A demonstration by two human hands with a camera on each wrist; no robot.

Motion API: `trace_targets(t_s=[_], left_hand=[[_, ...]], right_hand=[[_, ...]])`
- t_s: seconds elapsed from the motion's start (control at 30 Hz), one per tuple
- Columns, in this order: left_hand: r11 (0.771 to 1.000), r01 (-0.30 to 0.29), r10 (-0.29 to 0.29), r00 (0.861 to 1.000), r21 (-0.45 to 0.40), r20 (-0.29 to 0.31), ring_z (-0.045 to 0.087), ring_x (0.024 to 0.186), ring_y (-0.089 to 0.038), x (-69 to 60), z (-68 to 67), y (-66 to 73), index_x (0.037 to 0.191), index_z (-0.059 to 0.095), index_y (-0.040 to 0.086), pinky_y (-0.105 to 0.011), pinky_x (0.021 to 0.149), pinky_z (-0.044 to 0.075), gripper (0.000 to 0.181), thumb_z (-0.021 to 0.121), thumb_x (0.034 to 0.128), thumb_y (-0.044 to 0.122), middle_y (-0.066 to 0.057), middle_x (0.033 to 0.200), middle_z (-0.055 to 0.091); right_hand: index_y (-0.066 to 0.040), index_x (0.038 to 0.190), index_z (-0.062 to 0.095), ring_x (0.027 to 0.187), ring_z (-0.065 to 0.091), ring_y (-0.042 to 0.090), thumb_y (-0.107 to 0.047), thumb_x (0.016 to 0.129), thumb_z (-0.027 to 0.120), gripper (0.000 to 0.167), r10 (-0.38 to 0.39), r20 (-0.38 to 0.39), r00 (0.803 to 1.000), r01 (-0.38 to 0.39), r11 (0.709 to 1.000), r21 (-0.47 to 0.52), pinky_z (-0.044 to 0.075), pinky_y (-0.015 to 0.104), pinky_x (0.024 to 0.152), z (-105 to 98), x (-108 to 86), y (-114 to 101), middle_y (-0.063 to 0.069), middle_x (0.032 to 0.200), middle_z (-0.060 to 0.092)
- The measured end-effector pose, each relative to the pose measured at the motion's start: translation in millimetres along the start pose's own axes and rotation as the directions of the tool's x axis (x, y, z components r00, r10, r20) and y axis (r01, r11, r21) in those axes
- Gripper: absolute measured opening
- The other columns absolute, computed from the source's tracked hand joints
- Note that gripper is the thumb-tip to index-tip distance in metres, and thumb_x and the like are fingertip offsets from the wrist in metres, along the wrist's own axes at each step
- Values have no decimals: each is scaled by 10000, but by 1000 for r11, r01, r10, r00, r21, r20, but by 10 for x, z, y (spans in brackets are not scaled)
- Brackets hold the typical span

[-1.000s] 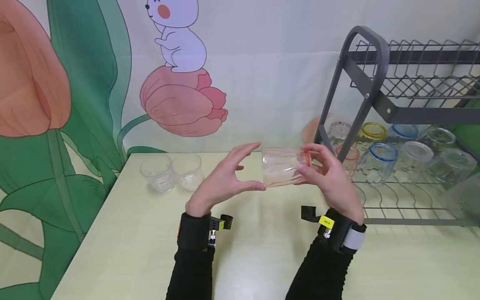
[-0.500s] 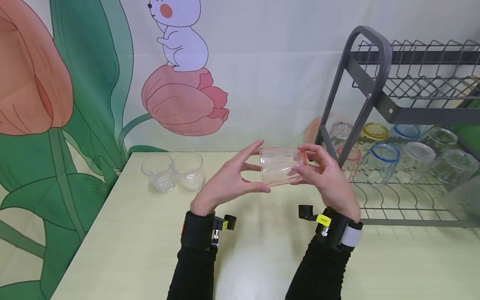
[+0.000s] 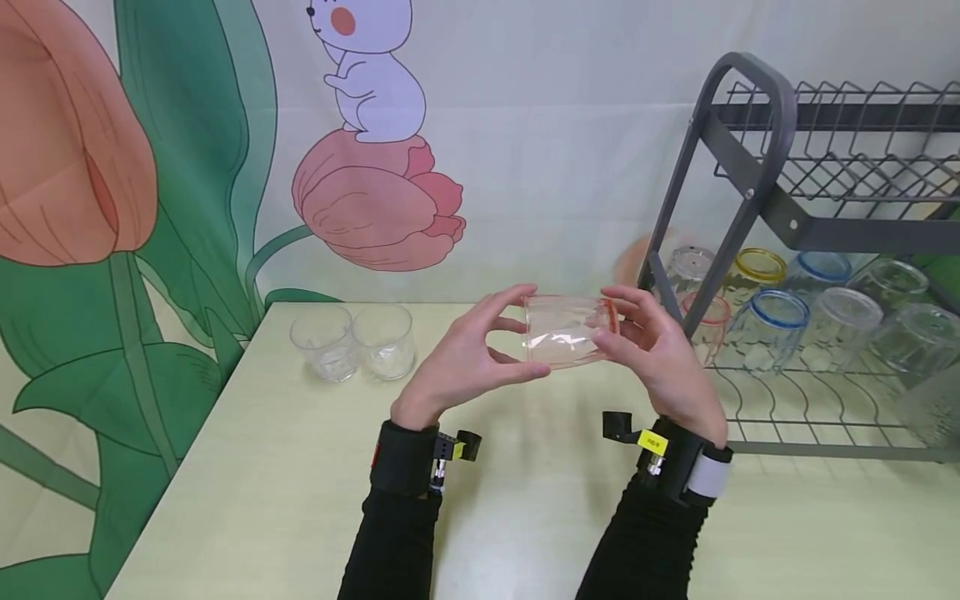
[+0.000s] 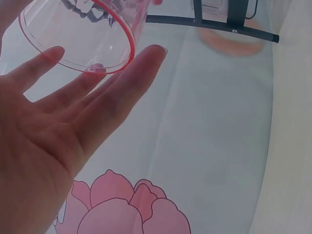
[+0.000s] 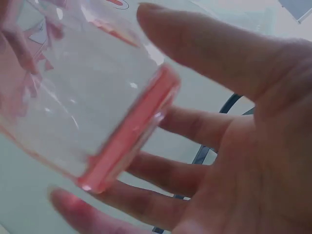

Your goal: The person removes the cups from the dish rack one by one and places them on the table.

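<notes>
A clear pink-tinted drinking glass [image 3: 566, 332] is held on its side above the table, between both hands. My right hand [image 3: 663, 350] grips its thick, reddish base [image 5: 129, 134], thumb on the near side and fingers behind. At the other end, my left hand [image 3: 472, 346] holds the open rim [image 4: 129, 36], with fingertips against the far side and the thumb at the lower edge. The left wrist view shows the left fingers spread along the rim, some seen through the glass. Part of the base is hidden by the right fingers.
Two clear glasses [image 3: 318, 337] stand close together at the table's back left. At the right stands a grey two-tier wire rack [image 3: 817, 229]; several upturned glasses, including a blue-based glass [image 3: 768, 333], are on its lower tier. A printed cloth [image 3: 540, 183] hangs behind the table [image 3: 300, 483].
My left hand has moved right, and its fingers and thumb have closed in around the glass's rim. The right hand keeps its grip on the base. The camera view has shifted slightly.
</notes>
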State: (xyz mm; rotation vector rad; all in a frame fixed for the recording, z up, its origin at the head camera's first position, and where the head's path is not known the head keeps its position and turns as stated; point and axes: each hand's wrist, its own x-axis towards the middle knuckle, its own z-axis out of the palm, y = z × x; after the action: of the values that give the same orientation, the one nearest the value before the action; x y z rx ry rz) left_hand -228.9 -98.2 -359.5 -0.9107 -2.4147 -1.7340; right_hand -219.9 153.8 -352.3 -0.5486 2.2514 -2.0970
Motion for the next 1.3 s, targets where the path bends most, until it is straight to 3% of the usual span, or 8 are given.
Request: trace_targets(t_s=[0.2,0.37,0.5,0.63,0.8,1.0,1.17,1.3], left_hand=[[998,14,-12,1000,68,-19,567,1142,-209,-22,-47,-52,1459,413,341,-272,730,572,844,866,748,301,44,1366,446],[994,25,-23,1000,105,-15,555,1153,-220,-30,-81,-87,1464,419,307,-268,732,570,842,863,749,313,50,1376,443],[979,41,-39,999,201,-14,561,1140,-204,-41,-117,-110,1479,410,285,-310,775,554,844,843,760,379,69,1407,441],[949,70,-64,998,308,-28,571,1123,-174,-62,-159,-140,1483,396,320,-382,817,507,846,814,762,470,65,1424,446],[928,86,-69,996,362,-60,560,1091,-109,-76,-213,-171,1479,401,322,-387,836,497,838,809,764,475,81,1403,459],[910,95,-73,995,403,-70,551,1085,-101,-86,-256,-190,1492,394,304,-372,804,505,842,790,774,493,97,1393,458],[870,156,-126,987,468,-95,553,1037,-127,-115,-316,-205,1484,402,311,-372,788,499,834,787,769,500,77,1370,470],[842,189,-151,982,505,-114,553,1017,-142,-130,-363,-216,1477,404,327,-386,796,497,820,781,770,503,43,1364,481]], right_hand=[[-160,1504,339,1382,302,341,-56,941,639,646,-32,35,999,31,999,25,473,448,976,-21,-49,-53,70,1548,265],[-158,1531,285,1429,214,336,-36,931,648,712,-48,72,996,51,998,-40,362,605,1031,-63,-105,-144,70,1584,190],[-153,1532,283,1413,257,342,-28,938,632,700,-57,88,994,65,994,-85,433,452,1019,-132,-173,-200,95,1557,244],[-146,1519,306,1339,395,316,-21,945,621,667,-64,81,995,74,989,-125,518,294,899,-263,-292,-245,139,1479,358],[-144,1510,333,1256,487,204,20,946,602,647,-117,35,993,121,977,-177,511,235,880,-448,-420,-320,143,1419,421],[-171,1517,328,1215,502,152,-35,964,602,632,-123,-20,992,107,921,-374,471,173,874,-642,-501,-371,105,1397,468],[-201,1527,309,1177,500,95,-142,987,596,615,-63,-90,994,13,879,-476,458,139,843,-798,-530,-371,94,1402,467],[-218,1526,319,1100,524,33,-197,998,583,591,-72,-141,987,-12,852,-524,441,109,824,-901,-530,-354,119,1400,470]])
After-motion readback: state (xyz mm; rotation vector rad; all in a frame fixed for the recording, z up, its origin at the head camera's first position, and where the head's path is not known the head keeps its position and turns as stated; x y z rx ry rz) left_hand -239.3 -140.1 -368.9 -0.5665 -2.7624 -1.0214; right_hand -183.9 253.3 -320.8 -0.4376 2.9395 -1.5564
